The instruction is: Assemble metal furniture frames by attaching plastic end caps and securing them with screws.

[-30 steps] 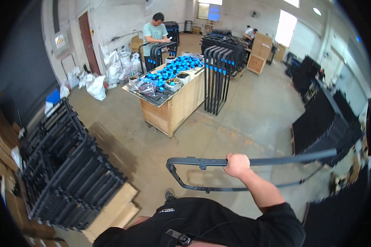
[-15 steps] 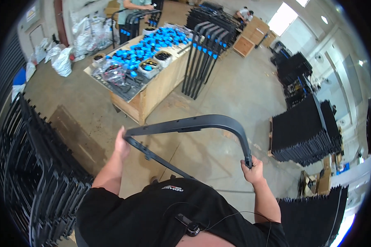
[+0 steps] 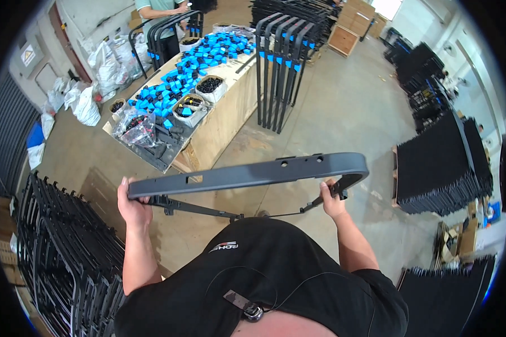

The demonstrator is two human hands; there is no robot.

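Note:
I hold a dark grey metal frame (image 3: 253, 173) level in front of my chest, a wide flat bar with small holes that curves round at its right end. My left hand (image 3: 132, 205) grips its left end. My right hand (image 3: 333, 201) grips the thinner lower rail near the right bend. A wooden workbench (image 3: 222, 121) stands ahead, covered with several blue plastic parts (image 3: 194, 67) and small bowls of black pieces. Several upright black frames (image 3: 279, 67) lean against its right side.
A rack of stacked black frames (image 3: 62, 247) fills my lower left. More stacks of black frames (image 3: 441, 163) sit on the right. A person in a green shirt (image 3: 157, 8) stands beyond the bench. White sacks (image 3: 93, 98) lie near the left wall.
I have stepped closer to the workbench. The frame has swung level across my chest, with my left hand now at its left end and my right on the lower rail.

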